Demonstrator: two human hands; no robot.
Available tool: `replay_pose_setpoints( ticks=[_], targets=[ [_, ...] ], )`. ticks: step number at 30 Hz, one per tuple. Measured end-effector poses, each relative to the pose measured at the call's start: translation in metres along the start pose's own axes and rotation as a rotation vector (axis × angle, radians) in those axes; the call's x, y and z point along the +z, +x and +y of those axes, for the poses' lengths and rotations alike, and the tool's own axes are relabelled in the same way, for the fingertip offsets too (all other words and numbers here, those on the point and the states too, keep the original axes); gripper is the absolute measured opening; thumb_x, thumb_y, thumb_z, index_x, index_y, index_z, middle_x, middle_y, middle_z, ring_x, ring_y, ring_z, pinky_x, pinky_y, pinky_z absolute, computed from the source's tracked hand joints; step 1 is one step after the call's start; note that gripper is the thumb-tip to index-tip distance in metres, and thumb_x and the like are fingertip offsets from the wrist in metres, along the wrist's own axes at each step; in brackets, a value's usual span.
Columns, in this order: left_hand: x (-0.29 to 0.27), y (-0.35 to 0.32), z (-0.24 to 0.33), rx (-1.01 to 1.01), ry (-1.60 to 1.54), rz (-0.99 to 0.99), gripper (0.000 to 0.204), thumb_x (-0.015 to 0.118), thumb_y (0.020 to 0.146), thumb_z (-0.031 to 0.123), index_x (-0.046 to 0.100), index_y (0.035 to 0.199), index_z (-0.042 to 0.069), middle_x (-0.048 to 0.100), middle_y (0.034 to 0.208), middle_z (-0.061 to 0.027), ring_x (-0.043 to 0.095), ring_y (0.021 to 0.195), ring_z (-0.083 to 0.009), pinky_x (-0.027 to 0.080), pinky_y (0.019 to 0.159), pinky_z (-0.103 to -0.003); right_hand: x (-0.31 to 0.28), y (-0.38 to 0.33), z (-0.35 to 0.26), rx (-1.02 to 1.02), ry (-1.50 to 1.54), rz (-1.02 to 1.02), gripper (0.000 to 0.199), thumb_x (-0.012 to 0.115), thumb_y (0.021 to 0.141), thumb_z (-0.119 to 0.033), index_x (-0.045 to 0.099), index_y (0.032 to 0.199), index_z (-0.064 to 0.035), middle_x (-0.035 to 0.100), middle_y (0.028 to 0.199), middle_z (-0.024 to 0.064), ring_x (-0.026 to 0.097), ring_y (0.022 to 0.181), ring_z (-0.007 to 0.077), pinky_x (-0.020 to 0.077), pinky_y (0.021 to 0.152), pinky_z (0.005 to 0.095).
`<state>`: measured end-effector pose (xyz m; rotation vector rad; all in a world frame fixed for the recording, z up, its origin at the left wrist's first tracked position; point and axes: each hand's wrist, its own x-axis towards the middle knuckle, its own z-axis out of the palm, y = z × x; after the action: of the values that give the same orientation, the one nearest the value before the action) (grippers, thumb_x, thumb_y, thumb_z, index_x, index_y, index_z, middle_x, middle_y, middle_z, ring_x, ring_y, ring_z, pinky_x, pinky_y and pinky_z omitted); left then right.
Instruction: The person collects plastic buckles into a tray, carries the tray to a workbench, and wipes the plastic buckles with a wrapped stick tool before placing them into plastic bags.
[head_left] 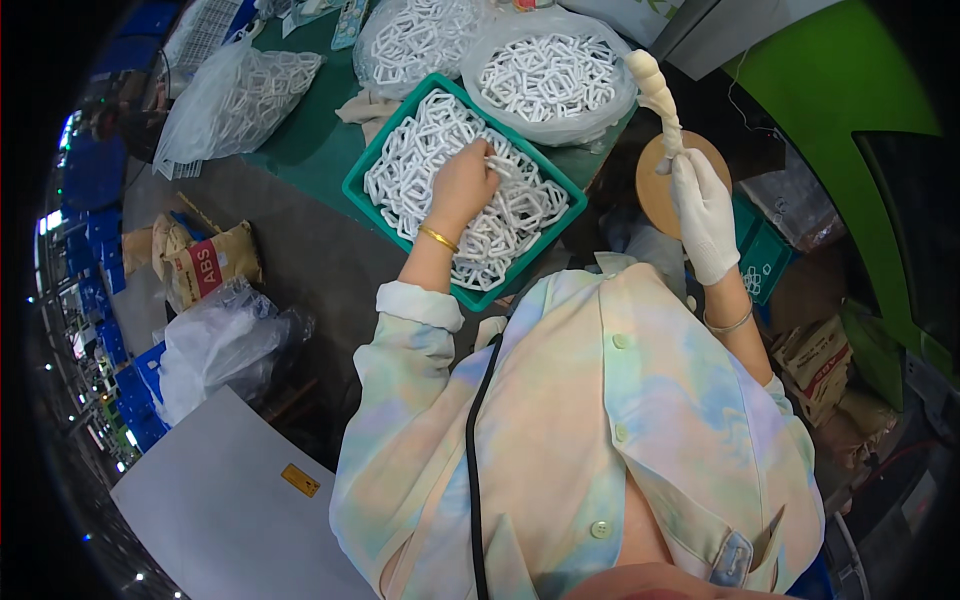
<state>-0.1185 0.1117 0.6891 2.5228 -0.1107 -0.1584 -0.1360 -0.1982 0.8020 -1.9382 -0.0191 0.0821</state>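
White links (400,172): I'm likely picking some. Can't tell if my left hand (463,188) pinches any; lifting needs that. My right hand (702,210) squeezes a bumpy stick (651,84).

The links (515,212) are white, the tray (540,246) green, the shirt (560,400) blotchy pastel.

Links (405,170) fill the tray (352,187) at the table's near edge; behind it I see a left bag (372,55) and a right bag (592,132). A third bag (200,110) lies farther left, a stool (655,195) stands right, a sack (215,265) sits nearer left.
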Motion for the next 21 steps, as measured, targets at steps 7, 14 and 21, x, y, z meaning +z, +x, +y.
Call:
replay_pose_setpoints(
  ticks=[7, 14, 21],
  targets=[
    [0.002, 0.004, -0.002, 0.055, 0.146, 0.21, 0.02, 0.061, 0.077, 0.005, 0.063, 0.097, 0.006, 0.067, 0.092, -0.0153, 0.064, 0.084, -0.0358, 0.05, 0.075, -0.047, 0.002, 0.0, -0.01, 0.058, 0.047, -0.026, 0.025, 0.046, 0.105, -0.025, 0.06, 0.099, -0.0048, 0.037, 0.071, -0.0061, 0.032, 0.063, 0.0027, 0.0274, 0.057, 0.0212],
    [-0.005, 0.016, -0.001, 0.024, 0.207, 0.284, 0.018, 0.058, 0.08, 0.004, 0.065, 0.096, 0.007, 0.065, 0.094, -0.0147, 0.062, 0.089, -0.0367, 0.049, 0.076, -0.046, 0.003, -0.002, -0.009, 0.03, 0.042, -0.023, 0.025, 0.046, 0.105, -0.025, 0.059, 0.098, -0.005, 0.039, 0.073, -0.0056, 0.033, 0.065, 0.0029, 0.0285, 0.059, 0.0212],
    [0.02, 0.025, 0.003, 0.097, 0.073, -0.013, 0.018, 0.065, 0.077, 0.007, 0.064, 0.095, 0.007, 0.064, 0.09, -0.0151, 0.062, 0.088, -0.0373, 0.05, 0.077, -0.047, 0.006, -0.003, -0.006, 0.023, 0.025, -0.037, 0.027, 0.048, 0.102, -0.023, 0.06, 0.098, -0.0001, 0.058, 0.079, 0.0055, 0.051, 0.071, 0.0123, 0.0428, 0.067, 0.0287]
  ],
)
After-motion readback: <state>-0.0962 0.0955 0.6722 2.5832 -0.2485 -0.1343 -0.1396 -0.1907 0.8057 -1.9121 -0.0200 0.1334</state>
